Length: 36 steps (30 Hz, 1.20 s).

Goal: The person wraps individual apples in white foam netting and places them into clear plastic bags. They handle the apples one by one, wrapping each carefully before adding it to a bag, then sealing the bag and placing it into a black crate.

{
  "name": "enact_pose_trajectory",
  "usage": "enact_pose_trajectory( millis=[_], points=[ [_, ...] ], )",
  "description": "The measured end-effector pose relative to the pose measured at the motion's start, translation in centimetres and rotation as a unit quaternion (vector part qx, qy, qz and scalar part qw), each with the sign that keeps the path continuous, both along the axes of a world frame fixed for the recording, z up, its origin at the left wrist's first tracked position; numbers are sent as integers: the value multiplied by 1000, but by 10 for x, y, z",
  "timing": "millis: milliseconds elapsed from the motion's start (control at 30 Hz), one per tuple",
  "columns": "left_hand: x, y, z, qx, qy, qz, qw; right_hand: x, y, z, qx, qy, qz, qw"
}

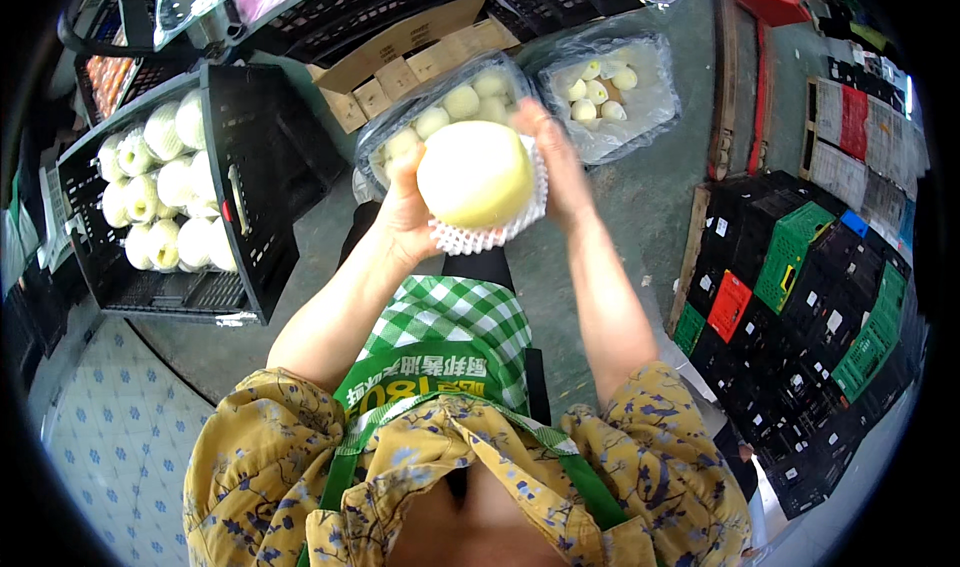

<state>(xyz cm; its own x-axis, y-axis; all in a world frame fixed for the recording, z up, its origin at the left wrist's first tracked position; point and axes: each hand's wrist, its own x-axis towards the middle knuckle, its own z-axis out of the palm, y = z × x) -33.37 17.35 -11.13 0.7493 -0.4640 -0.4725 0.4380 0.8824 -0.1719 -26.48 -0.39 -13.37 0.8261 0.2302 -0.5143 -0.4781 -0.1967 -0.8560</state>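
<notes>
Between my two hands I hold up a large, round, pale yellow melon (475, 174). A white foam net (497, 229) wraps its lower and right side, leaving the top bare. My left hand (407, 212) is curved around the melon's left side, thumb up along it. On the other side my right hand (557, 167) presses against the foam net; its fingertips are smeared by motion. Just beyond the hands, several pale melons (432, 122) lie in a box lined with clear plastic (374, 145), partly hidden by the held melon.
At left a black crate (222, 297) holds several netted melons (165, 182). A plastic-lined box (640, 132) with a few fruits stands far right of the melon box, near an open cardboard carton (430, 62). Stacked black and green crates (790, 257) rise on the right.
</notes>
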Motion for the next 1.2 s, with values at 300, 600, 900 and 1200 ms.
enact_pose_trajectory(
  millis=[300,600,900,1200],
  points=[
    [19,2,5,173,-84,-84,978,19,0,37,100,88,12,991],
    [98,-26,24,681,-280,26,676,49,-12,76,-171,-265,-48,948],
    [169,-70,43,774,-356,203,482,103,-20,88,356,42,-160,920],
    [254,-62,8,604,43,75,792,254,-70,77,40,-215,-81,972]
  ],
)
